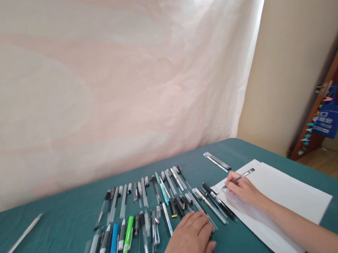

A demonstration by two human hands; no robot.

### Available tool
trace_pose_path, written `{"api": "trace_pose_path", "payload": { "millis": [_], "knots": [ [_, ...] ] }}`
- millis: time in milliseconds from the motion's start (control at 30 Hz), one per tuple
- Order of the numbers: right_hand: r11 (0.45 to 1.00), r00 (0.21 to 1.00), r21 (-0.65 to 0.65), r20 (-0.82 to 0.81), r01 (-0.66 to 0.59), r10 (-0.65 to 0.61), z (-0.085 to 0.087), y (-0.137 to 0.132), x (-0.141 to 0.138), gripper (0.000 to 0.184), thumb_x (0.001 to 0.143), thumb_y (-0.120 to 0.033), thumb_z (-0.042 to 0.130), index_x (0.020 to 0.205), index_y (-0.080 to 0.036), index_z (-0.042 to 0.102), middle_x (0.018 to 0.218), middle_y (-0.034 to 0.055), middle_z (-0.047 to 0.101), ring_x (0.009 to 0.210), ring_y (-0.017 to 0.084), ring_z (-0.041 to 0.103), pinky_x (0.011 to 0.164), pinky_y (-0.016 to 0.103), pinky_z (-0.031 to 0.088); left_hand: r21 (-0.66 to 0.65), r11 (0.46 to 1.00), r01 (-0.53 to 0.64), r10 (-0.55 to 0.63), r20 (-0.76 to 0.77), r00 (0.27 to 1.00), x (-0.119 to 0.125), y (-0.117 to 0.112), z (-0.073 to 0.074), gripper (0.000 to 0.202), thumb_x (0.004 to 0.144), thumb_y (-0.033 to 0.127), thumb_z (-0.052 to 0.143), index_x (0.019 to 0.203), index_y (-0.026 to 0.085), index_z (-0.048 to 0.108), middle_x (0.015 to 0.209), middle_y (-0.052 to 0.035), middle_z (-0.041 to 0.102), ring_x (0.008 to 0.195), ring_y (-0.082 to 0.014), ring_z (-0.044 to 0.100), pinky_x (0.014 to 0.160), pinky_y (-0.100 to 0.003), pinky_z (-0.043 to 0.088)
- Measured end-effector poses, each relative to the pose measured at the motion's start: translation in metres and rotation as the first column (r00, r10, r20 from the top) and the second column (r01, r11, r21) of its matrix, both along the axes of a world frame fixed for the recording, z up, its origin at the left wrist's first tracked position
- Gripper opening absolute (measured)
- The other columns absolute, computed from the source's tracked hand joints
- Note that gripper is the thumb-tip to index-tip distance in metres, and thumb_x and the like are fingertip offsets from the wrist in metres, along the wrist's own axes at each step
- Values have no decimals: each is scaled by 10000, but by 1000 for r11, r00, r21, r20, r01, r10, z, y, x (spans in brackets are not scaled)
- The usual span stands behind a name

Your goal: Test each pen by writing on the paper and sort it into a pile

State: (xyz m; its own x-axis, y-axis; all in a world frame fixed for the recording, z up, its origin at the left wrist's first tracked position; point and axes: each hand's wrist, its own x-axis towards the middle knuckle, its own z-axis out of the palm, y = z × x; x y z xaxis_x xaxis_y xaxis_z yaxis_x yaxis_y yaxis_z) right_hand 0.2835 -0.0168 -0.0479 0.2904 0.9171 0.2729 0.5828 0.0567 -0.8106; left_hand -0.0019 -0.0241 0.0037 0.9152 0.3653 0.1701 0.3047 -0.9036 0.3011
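Left hand [188,242]: palm down at the near side of the desk [240,244], fingers loosely extended, thumb apart. Fingertips reach the near row of pens [144,236]; cannot tell whether anything lies under the palm. Row includes a blue marker [114,246] and a green marker [128,237], side by side, slanted. Dark pens end the row on the right, just beside the white paper [287,193], which lies toward the desk's right edge.

Right hand [240,189]: closed on a clear pen [242,175] with a black end, over the paper's far-left corner; tip is at the sheet, contact unclear.

Long pale stick [20,242]: by itself, toward the desk's left side. Far row of pens [144,191]: behind the near one. Small pen bundle [216,161]: near the desk's far right corner. Pale curtain [83,80]: beyond the far edge.
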Motion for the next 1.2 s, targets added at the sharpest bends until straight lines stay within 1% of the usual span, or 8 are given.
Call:
{"api": "trace_pose_path", "payload": {
  "millis": [133, 367, 533, 633, 833, 967, 1200],
  "knots": [
    [1000, 1000, 22, 29, 4, -5, 1, 0, -1, 130, 737, -247, 473, 612, -211, 470, 486, -46, 485, 469, 114, 448, 477, 245, 315, 14, 1000, 1, -2, 21, 1000, 0, -1, 0, 331, 915, 304, 358, 1216, 218, 465, 1292, -54, 499, 1231, -212, 391, 1063, -410, 266],
    [1000, 1000, 9, -22, 3, -3, 3, -1, -2, 133, 729, -271, 498, 609, -214, 487, 481, -42, 497, 463, 118, 457, 482, 250, 322, 23, 1000, -4, 3, 25, 1000, 0, -1, 2, 323, 911, 296, 371, 1208, 220, 473, 1282, -53, 507, 1227, -214, 396, 1059, -405, 271],
    [1000, 1000, 27, 24, -12, 11, 3, -2, -2, 139, 741, -247, 477, 606, -214, 472, 494, -43, 482, 482, 120, 446, 496, 252, 321, 25, 1000, -11, 11, 27, 1000, 0, -1, 0, 322, 908, 298, 380, 1207, 223, 473, 1282, -47, 507, 1223, -210, 400, 1060, -401, 270],
    [1000, 999, 20, 52, 6, -7, 4, -2, -2, 140, 741, -227, 469, 602, -216, 461, 484, -49, 469, 476, 120, 439, 494, 251, 313, 25, 1000, -2, 1, 28, 1000, 0, 0, 0, 331, 914, 304, 365, 1222, 224, 458, 1290, -47, 500, 1229, -206, 391, 1063, -400, 263],
    [1000, 1000, 9, -19, 9, -9, 4, -2, -3, 136, 735, -254, 492, 606, -213, 476, 480, -47, 481, 458, 115, 444, 474, 242, 313, 22, 1000, -3, 2, 22, 1000, 0, -1, 1, 329, 914, 307, 362, 1214, 221, 466, 1290, -54, 499, 1230, -216, 391, 1059, -407, 268],
    [999, 1000, 34, -6, 10, -10, 5, -2, -4, 149, 721, -235, 494, 575, -216, 465, 480, -46, 472, 465, 113, 437, 478, 239, 317, 15, 1000, -7, 7, 2, 1000, 0, -1, 2, 333, 916, 311, 354, 1220, 226, 460, 1297, -49, 493, 1230, -214, 391, 1063, -406, 261],
    [1000, 999, 0, -30, 19, -19, 5, -2, -3, 157, 725, -293, 509, 591, -215, 482, 471, -42, 495, 458, 116, 458, 483, 243, 334, 1, 1000, -8, 8, 5, 1000, 0, -2, 4, 333, 915, 311, 357, 1220, 228, 464, 1298, -45, 494, 1236, -214, 383, 1063, -405, 262]
  ]
}}
